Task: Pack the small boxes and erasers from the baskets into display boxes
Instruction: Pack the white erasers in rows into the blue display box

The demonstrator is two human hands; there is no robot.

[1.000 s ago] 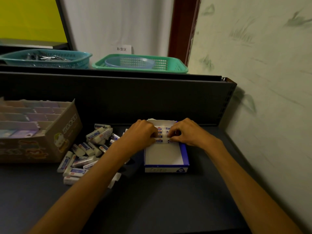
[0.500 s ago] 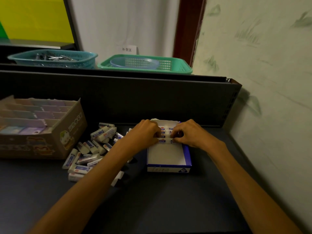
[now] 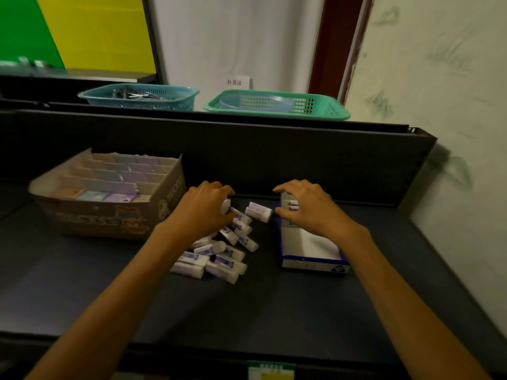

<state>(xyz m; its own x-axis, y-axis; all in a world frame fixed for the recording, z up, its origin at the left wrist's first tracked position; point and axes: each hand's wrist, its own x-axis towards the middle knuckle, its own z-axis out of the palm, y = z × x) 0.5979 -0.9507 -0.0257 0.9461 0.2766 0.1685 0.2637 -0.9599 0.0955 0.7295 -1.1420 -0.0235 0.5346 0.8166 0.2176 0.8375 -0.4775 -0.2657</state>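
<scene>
Progress early: display box [image 3: 312, 246] under right hand [image 3: 307, 208], fingers spread and empty, holds few erasers; left hand [image 3: 204, 208] grasps one from pile [image 3: 219, 253] below.

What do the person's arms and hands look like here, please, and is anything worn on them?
Both forearms are bare from the bottom edge of the picture up to the wrists: no sleeves show. The left hand and the right hand are bare as well, with no gloves, and no watch, band or ring can be seen. The light is dim, so finer detail is not clear.
</scene>
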